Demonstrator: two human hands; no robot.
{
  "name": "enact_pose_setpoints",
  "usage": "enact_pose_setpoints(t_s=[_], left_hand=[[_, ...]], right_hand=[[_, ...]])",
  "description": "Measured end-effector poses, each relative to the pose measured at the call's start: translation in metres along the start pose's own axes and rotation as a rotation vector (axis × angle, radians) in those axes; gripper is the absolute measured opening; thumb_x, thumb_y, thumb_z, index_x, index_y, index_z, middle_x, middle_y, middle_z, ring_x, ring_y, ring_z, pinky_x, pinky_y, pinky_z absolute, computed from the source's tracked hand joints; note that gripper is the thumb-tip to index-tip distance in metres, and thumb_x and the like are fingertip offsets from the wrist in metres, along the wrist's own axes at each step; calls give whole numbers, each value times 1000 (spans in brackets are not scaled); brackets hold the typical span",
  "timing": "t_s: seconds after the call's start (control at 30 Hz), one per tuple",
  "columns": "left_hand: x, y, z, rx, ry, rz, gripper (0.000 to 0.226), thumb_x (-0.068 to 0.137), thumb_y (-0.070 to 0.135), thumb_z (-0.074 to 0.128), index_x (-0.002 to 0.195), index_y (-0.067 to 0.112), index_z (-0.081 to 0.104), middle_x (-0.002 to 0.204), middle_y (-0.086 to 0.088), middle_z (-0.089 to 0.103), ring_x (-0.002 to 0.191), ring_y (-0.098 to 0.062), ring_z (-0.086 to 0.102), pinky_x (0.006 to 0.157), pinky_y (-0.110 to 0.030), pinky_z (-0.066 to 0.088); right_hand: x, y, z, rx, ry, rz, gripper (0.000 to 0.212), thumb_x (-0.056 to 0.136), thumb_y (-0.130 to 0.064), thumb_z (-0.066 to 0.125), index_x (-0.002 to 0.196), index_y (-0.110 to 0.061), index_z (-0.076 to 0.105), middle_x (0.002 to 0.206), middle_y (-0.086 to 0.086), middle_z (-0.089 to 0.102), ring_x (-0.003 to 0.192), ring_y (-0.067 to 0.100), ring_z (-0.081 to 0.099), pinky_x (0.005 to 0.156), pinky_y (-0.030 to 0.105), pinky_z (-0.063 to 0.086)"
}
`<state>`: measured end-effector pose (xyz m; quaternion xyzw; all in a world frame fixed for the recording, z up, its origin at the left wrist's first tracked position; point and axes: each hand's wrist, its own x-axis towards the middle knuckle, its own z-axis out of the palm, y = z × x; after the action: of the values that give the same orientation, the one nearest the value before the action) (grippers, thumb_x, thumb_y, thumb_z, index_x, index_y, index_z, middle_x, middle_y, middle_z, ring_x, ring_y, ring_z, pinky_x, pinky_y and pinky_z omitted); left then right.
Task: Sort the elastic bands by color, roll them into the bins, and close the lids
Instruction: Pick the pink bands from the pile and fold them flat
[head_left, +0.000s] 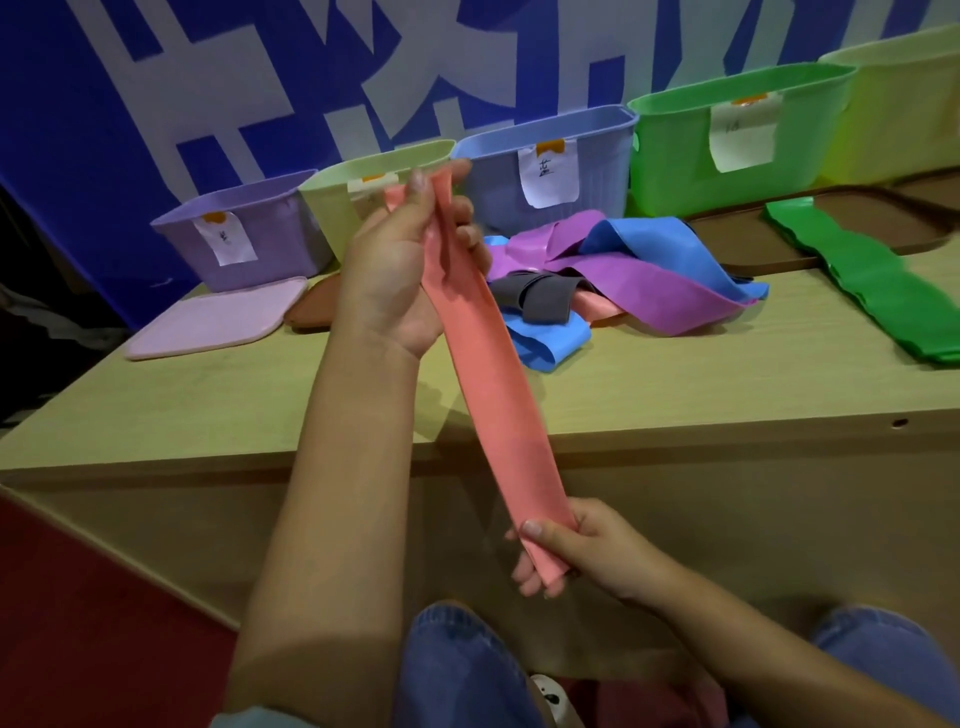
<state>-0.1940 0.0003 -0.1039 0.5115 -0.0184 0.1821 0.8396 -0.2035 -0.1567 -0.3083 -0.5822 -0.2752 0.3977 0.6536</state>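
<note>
A pale wooden surface (675, 395) carries a far row of open bins: purple (244, 244), pale green (363, 192), blue (550, 171), bright green (727, 145) and yellowish (904, 104). A pink lid (218, 322) lies at the left, a heap of mixed bands (623, 280) in the middle, and stacked green bands (872, 280) at the right.

arms: bare forearms, no watch or rings | left upper arm: pale light-blue sleeve edge (244, 719) | legs: blue denim jeans (457, 670) | hands: bare, ungloved
</note>
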Motion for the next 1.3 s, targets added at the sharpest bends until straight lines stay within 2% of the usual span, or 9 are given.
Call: enact_pose_setpoints(t_s=[0.13, 0.27, 0.37, 0.43, 0.5, 0.6, 0.73, 1.07, 1.3], left_hand=[[2, -1, 7, 36, -27, -13, 31, 103, 26, 35, 103, 8, 60, 63, 2, 57, 52, -6, 53, 56, -21, 47], [-3, -7, 3, 26, -66, -25, 32, 103, 26, 34, 107, 6, 59, 63, 1, 57, 53, -6, 53, 56, -20, 49], [-6, -11, -2, -19, -87, -56, 33, 102, 27, 34, 109, 6, 58, 62, 2, 57, 52, -5, 54, 54, -20, 49], [-7, -14, -4, -27, -78, -61, 32, 102, 28, 35, 108, 7, 59, 62, 3, 57, 52, -5, 54, 53, -20, 49], [-8, -17, -5, -31, -60, -57, 31, 102, 28, 36, 106, 8, 60, 61, 3, 57, 51, -4, 54, 53, -20, 49], [-10, -23, -6, -51, -49, -66, 31, 100, 29, 39, 107, 8, 60, 63, 3, 57, 51, -5, 54, 53, -20, 49], [-9, -30, -8, -76, -57, -90, 32, 100, 30, 38, 109, 7, 59, 63, 3, 55, 49, -5, 53, 52, -20, 49], [0, -38, -11, -98, -49, -130, 31, 100, 29, 39, 106, 8, 61, 63, 2, 55, 49, -5, 53, 51, -20, 48], [7, -37, -7, -93, -36, -125, 32, 100, 29, 38, 105, 7, 60, 60, 2, 55, 47, -5, 52, 51, -18, 48]], right_hand=[[4, -11, 3, -54, 26, 32, 32, 82, -36, 54, 96, -8, 63, 77, 5, 73, 75, 16, 71, 69, 28, 58], [-7, -40, -2, -513, 100, 35, 37, 83, -49, 60, 98, -17, 68, 96, 3, 73, 90, 16, 68, 87, 40, 53], [-30, -89, -8, -695, 72, -54, 37, 79, -56, 62, 105, -30, 67, 99, -6, 72, 91, 6, 66, 86, 31, 53], [-41, -125, -16, -825, 202, -137, 36, 77, -55, 61, 106, -35, 68, 96, -12, 72, 89, -4, 63, 86, 21, 49], [-39, -157, -29, -946, 414, -301, 18, 83, -36, 65, 100, -34, 70, 80, -19, 69, 75, -10, 61, 74, 10, 46], [-8, -186, -60, -1254, 619, -424, 15, 83, -23, 69, 98, -23, 73, 85, -7, 68, 73, 4, 58, 68, 17, 42], [40, -183, -101, -1556, 516, -331, 22, 81, -31, 70, 100, -20, 74, 104, 7, 63, 96, 23, 56, 76, 32, 41], [66, -154, -126, -1673, 545, -410, 19, 83, -26, 68, 100, -19, 73, 97, 8, 63, 97, 31, 53, 75, 38, 34], [62, -202, -121, -1171, 598, -421, 11, 85, -20, 68, 91, -12, 73, 89, 5, 63, 82, 18, 57, 71, 24, 38]])
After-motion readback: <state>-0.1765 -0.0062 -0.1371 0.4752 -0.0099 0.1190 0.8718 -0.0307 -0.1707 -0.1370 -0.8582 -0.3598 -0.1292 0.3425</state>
